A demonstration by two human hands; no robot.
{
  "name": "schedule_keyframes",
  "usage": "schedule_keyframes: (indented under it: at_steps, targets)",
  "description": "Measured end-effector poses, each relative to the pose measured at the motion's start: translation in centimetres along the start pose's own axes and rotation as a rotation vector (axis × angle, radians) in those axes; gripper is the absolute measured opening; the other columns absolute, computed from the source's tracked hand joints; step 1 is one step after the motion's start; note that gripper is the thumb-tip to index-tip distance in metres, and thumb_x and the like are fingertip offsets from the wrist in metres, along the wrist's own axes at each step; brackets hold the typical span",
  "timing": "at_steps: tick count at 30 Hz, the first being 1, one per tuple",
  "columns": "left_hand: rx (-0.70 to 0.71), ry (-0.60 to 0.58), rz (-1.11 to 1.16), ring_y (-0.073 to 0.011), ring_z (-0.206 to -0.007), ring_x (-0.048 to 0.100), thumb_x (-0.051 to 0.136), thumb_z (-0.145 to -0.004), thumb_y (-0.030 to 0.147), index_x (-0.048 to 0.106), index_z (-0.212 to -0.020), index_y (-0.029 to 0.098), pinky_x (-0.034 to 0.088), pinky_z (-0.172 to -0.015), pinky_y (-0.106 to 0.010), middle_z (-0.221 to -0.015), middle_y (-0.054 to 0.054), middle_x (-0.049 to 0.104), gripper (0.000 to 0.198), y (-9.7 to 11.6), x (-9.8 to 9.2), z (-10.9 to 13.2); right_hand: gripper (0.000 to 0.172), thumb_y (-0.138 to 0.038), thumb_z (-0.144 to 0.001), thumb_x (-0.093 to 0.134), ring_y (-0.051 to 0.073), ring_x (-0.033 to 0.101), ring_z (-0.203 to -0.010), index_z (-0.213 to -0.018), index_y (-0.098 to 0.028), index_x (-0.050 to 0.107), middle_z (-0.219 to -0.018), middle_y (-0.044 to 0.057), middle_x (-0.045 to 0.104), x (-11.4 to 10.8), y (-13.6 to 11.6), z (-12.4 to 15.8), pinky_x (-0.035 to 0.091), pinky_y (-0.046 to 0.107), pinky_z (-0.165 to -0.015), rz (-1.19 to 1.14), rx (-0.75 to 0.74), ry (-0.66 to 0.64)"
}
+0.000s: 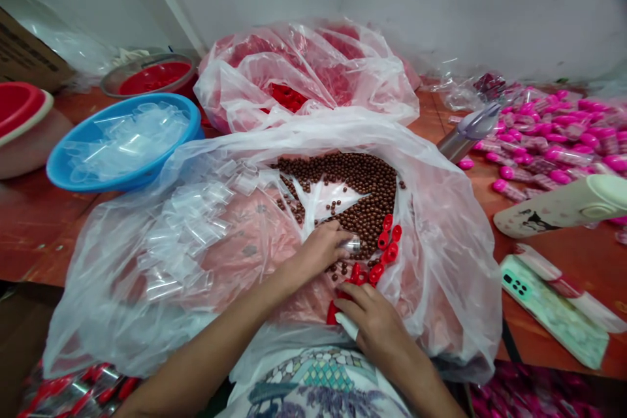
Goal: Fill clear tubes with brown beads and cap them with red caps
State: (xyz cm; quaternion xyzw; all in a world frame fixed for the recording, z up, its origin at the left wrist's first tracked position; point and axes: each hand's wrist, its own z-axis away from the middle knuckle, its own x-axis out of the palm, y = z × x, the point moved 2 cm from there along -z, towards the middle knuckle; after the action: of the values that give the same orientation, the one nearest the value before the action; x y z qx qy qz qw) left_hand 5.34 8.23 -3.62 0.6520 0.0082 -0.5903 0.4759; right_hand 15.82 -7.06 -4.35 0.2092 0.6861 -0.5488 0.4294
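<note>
My left hand [323,247] is closed round a small clear plastic tube [351,245], its mouth low among the brown beads [362,215]. The beads lie loose in a spread-open clear plastic bag [441,261]. Just nearer to me, my right hand [367,313] has its fingers bent over a red plastic cap [332,312], partly hidden by the fingers. Something white is wrapped on one finger of that hand. More red caps [390,252] lie in a line beside the beads. On the left of the bag, several clear empty tubes [189,228] are heaped.
A blue basin [59,166] of clear plastic pieces stands at back left, near red basins [19,108]. Behind is a large bag of red parts [304,72]. To the right are a cream bottle [548,212], a grey bottle [463,137], a phone [553,313] and pink-capped tubes [558,137].
</note>
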Motion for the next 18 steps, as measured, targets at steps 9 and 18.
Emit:
schedule_keyframes:
  at_steps: [9, 18]
  targets:
    - [0.029, 0.042, 0.095, -0.0162, -0.086, 0.053, 0.059, -0.076, 0.018, 0.061, -0.111, 0.022, 0.041, -0.077, -0.025, -0.093, -0.002, 0.053, 0.036, 1.4, 2.2, -1.7, 0.062, 0.006, -0.061, 0.045, 0.022, 0.049, -0.100, -0.116, -0.020, 0.056, -0.127, 0.008, 0.053, 0.3, 0.3, -0.1, 0.046, 0.038, -0.087, -0.019, -0.026, 0.028]
    - [0.020, 0.118, 0.413, -0.0173, -0.090, 0.053, 0.066, -0.072, 0.022, 0.061, -0.114, 0.018, 0.042, -0.083, -0.028, -0.098, -0.003, 0.055, 0.043, 0.9, 3.2, -2.2, 0.062, 0.007, -0.063, 0.043, 0.023, 0.048, -0.102, -0.117, -0.020, 0.055, -0.125, 0.009, 0.052, 0.2, 0.1, 0.0, 0.045, 0.039, -0.088, -0.016, -0.017, 0.036]
